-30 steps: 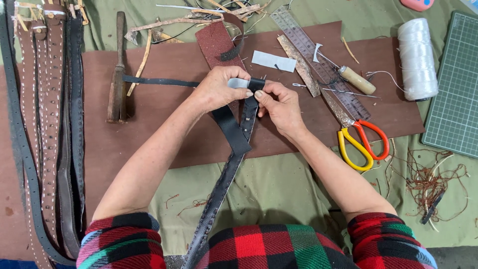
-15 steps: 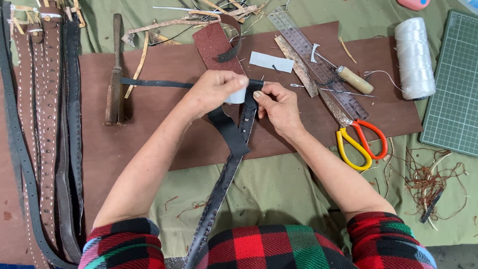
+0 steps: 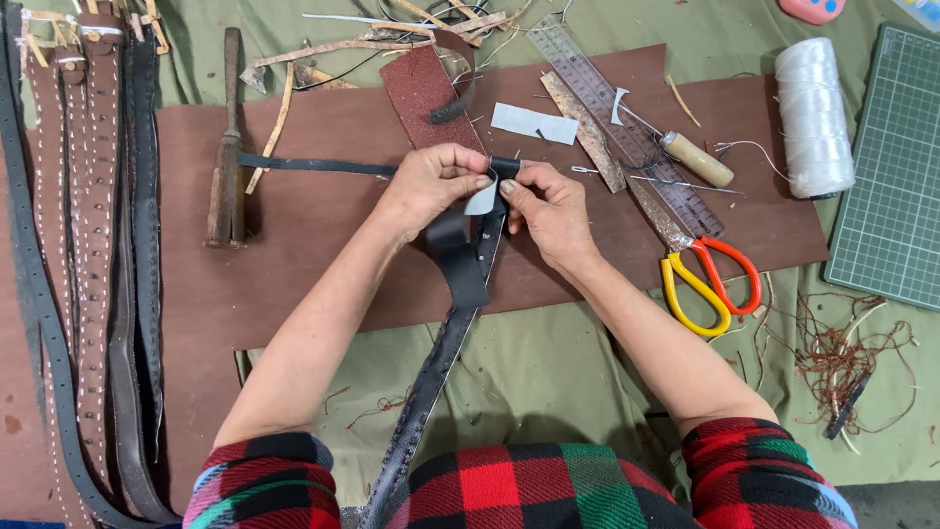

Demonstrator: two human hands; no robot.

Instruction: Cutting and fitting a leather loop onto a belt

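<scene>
View from the head camera, looking down on a work surface. At centre frame the left hand (image 3: 431,186) and the right hand (image 3: 548,211) meet over a black leather belt (image 3: 458,294), which runs from the bottom centre of the frame up to the hands, where it folds into a loop. Both hands are closed in a pinch: the left hand grips the folded belt and the edge of a small pale scrap (image 3: 482,199), and the right hand's thumb and forefinger press on the same scrap against the belt from the other side. A thin black strap (image 3: 313,165) extends leftward from beneath the left hand. All of this lies on a brown leather sheet (image 3: 294,274) spread over a green cloth (image 3: 548,392).

Left edge of the frame: a row of brown and black belts (image 3: 93,255) laid lengthwise. Upper left: a wooden-handled tool (image 3: 227,147). Upper centre: a dark red leather piece (image 3: 423,93) and a white strip (image 3: 535,123). Upper right: a clear ruler (image 3: 607,108), a wooden-handled awl (image 3: 695,160), and a spool of white thread (image 3: 813,116). Right of centre: scissors with yellow and red handles (image 3: 710,279). Right edge: a green cutting mat (image 3: 896,186), with thread scraps (image 3: 842,353) below it.
</scene>
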